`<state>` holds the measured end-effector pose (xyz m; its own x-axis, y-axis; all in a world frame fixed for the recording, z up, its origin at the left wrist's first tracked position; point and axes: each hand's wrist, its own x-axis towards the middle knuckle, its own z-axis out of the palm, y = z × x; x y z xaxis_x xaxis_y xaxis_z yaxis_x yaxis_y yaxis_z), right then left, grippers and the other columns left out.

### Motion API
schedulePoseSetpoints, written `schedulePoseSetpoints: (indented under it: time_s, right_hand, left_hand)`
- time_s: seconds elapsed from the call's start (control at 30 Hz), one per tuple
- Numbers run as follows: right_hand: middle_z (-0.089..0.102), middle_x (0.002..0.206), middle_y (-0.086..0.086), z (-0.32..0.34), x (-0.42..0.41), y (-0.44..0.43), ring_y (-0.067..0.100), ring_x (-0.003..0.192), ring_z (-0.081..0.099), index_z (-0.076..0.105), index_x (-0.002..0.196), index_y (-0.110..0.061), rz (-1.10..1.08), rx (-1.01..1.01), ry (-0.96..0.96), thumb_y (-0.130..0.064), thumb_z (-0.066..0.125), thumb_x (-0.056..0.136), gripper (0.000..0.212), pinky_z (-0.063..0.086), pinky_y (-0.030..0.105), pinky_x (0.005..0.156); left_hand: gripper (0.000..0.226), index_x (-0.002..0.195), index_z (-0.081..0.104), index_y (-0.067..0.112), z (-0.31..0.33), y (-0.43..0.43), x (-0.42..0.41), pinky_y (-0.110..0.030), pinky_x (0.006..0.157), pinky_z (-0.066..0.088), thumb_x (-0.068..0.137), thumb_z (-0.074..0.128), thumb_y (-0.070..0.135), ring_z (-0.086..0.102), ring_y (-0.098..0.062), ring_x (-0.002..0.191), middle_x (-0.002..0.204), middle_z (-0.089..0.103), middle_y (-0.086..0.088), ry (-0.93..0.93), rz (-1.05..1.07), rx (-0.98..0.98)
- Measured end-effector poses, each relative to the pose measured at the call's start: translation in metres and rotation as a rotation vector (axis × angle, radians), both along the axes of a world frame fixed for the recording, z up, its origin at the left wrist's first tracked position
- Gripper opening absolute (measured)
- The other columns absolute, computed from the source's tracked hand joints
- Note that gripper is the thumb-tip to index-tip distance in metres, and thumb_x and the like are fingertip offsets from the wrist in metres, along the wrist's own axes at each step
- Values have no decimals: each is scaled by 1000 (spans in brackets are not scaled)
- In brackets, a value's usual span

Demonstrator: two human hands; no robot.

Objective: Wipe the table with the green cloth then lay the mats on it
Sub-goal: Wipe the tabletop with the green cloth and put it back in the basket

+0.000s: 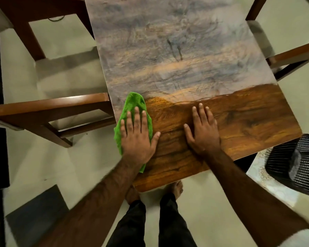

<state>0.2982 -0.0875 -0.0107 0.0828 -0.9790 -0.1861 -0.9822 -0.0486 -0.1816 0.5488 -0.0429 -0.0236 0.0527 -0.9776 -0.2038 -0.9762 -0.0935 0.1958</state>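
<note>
Pale floor (43, 166) surrounds a wooden table (239, 122) whose near strip is glossy brown, while the farther part is dull and grey-hazed. The green cloth (134, 102) lies at the table's left edge and reaches slightly past it. The left hand (137, 139) presses on it with straight, spread fingers. The right hand (203, 134) rests flat on bare wood near it, holding nothing. A chair (52, 107) stands close against the left edge and another chair (292, 56) against the right. A black striped object (292, 163) sits off the near right corner.

Green cloth (133, 101) mostly hidden (under left hand (137, 138)).
</note>
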Motion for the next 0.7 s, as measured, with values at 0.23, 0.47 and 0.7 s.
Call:
schedulePoseSetpoints:
  time_s: [0.23, 0.47, 0.7]
  right_hand:
    - [0, 186, 6, -12, -13, 1, 29, 172, -5, 15, 177, -19, 50, 0, -51, -63, 28, 112, 79, 22, 59, 132]
    - [7, 186, 10, -18, -15, -1, 32, 172, 0, 22, 175, -15, 60, -16, -39, -49, 28, 116, 69, 23, 57, 132]
    - [10, 185, 15, -20, -16, -1, 36, 171, 6, 24, 175, -12, 78, -26, -20, -42, 35, 115, 68, 31, 58, 129]
  left_hand:
    - [74, 177, 12, 27, -14, -104, 26, -59, 136, 12, 113, 22, 61, 10, -37, 170, 185, 11, -7, -52, 95, -120]
    - [67, 175, 22, 26, -12, -151, -26, -60, 133, 19, 113, 28, 50, 17, -38, 168, 183, 20, -7, -88, 130, -159]
    - [67, 177, 16, 28, -5, -65, -80, -56, 135, 14, 115, 28, 50, 7, -29, 171, 185, 11, -2, -83, -49, -130]
